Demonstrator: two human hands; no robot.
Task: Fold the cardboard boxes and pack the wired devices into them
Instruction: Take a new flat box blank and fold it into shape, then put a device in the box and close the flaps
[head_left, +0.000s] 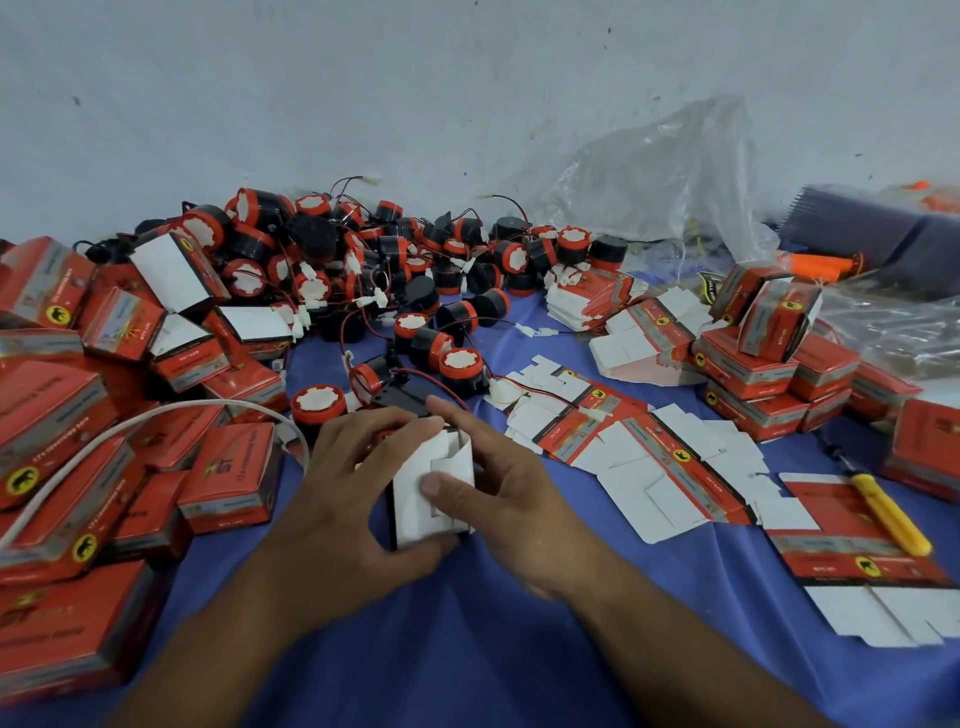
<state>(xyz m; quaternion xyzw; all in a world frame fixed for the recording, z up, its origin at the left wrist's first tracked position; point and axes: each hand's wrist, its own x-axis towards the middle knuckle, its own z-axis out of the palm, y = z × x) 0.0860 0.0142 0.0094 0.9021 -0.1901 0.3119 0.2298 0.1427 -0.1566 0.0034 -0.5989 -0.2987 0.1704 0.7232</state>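
Fingers (395, 422) of the left hand (353, 499) are curled round the left side of a small cardboard box (415, 512), gripping it just above the blue cloth (467, 649) at near centre. The right hand (511, 493) holds the box's right side, with its thumb (441, 484) pressed flat on the white end flaps and its forefinger (457, 422) stretched along the far edge. Whether a device already sits inside cannot be told. Just beyond lie loose wired devices (457, 366). The main heap (363, 270) is farther off against the wall, with filled boxes (78, 415) piled at left. To the right are flat box blanks (649, 457), a yellow-handled tool (888, 514), further stacked boxes (753, 374) and a plastic bag (649, 171). The step in hand appears to be closing the end flaps. The likely fault is a tab missing its slot and creasing if the thumb slides or presses off-centre. The flaps could also spring open should the left grip slacken. A red lead from the nearest device, lying close to the far edge, could be trapped under a flap.
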